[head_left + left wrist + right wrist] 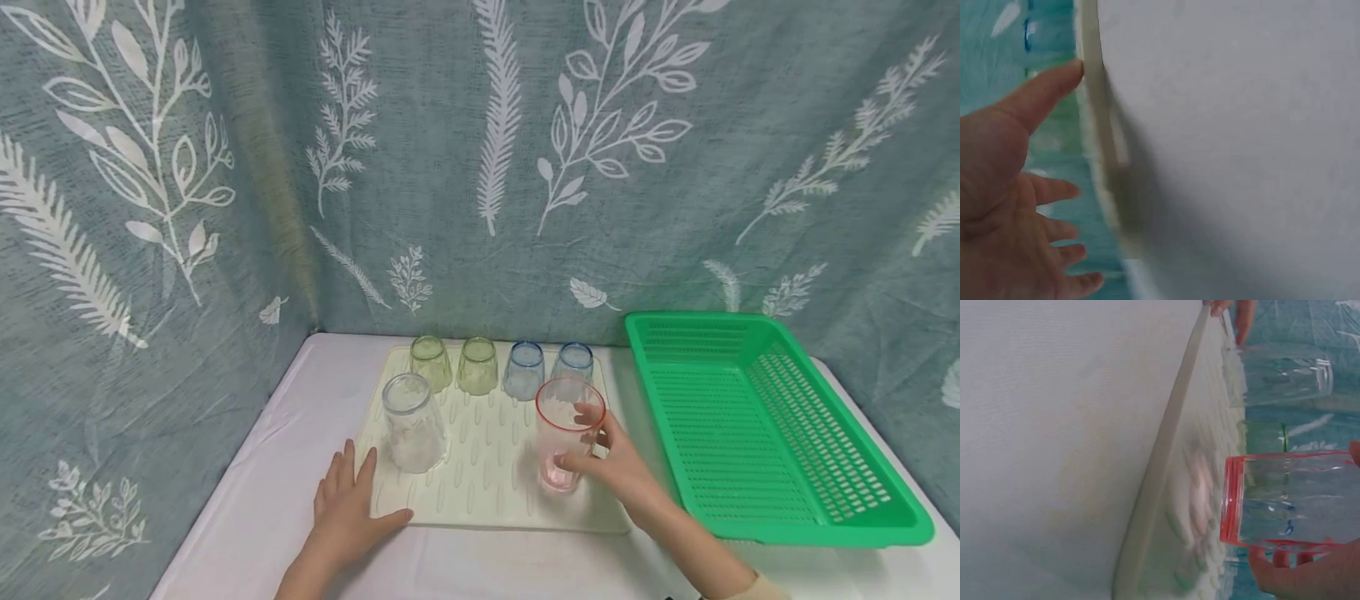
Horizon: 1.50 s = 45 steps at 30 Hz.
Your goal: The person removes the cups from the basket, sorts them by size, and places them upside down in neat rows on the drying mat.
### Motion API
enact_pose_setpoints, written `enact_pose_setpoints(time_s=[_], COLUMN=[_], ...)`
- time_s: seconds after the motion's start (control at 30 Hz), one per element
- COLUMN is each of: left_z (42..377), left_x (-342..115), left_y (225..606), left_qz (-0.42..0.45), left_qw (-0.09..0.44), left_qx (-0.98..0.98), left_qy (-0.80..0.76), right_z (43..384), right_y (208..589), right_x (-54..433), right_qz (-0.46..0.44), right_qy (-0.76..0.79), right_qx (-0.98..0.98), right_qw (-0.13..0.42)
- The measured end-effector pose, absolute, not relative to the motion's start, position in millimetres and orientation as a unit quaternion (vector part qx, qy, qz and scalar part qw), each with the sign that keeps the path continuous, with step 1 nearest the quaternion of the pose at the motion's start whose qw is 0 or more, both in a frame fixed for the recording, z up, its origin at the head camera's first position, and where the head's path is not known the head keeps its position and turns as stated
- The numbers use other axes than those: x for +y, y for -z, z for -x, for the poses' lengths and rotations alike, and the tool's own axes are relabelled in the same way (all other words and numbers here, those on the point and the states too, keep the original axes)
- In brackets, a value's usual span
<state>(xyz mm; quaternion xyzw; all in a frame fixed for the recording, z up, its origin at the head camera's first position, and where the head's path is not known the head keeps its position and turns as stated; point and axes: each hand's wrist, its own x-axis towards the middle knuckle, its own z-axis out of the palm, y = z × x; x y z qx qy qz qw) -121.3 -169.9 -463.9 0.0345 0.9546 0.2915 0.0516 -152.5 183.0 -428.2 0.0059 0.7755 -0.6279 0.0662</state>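
Note:
My right hand (611, 467) grips a tall clear glass with a red rim (551, 442), its wide mouth up and thick red base down. In the right wrist view, the glass's base (1232, 500) appears slightly above the cream ridged drying mat (480, 500). My left hand (348, 508) lies with fingers spread at the mat's front left corner, its thumb (1054, 87) by the mat's edge. Nearest to it, a tall clear glass (416, 429) stands on the mat, narrower end up.
Along the mat's back stand two small green glasses (430, 367) (477, 368) and two small blue glasses (524, 372) (576, 360). A green plastic basket (675, 467) stands right of the mat. A leaf-patterned curtain (450, 167) hangs behind the white table (255, 500).

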Motion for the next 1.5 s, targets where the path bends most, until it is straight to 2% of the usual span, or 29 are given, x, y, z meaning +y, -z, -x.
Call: enact_pose_setpoints(time_s=[0.17,0.33,0.53,0.73,0.87,1.13,1.5], left_z=[102,100,117,132,138,140,141], left_x=[-149,-121,-96,-78,-71,-64,-58], left_y=[435,416,419,420,421,426,427], left_qz=[-0.058,-0.093,-0.115,-0.113,-0.118,-0.127,-0.139], left_qw=[-0.013,-0.007,-0.037,-0.001,0.024,0.024,0.044], left_qx=[0.971,0.917,0.841,0.781,0.765,0.763,0.766], left_qy=[-0.230,-0.388,-0.528,-0.615,-0.633,-0.634,-0.626], right_z=[151,152,155,157,159,157,150], right_y=[433,436,439,440,437,433,429], right_x=[182,183,180,174,171,168,160], right_qz=[0.000,0.003,0.018,0.050,0.092,0.177,0.208], right_qy=[0.628,0.632,0.611,0.574,0.515,0.404,0.375], right_qx=[0.775,0.773,0.790,0.817,0.852,0.896,0.902], right_qw=[0.063,0.054,0.049,0.034,0.003,-0.051,-0.036])
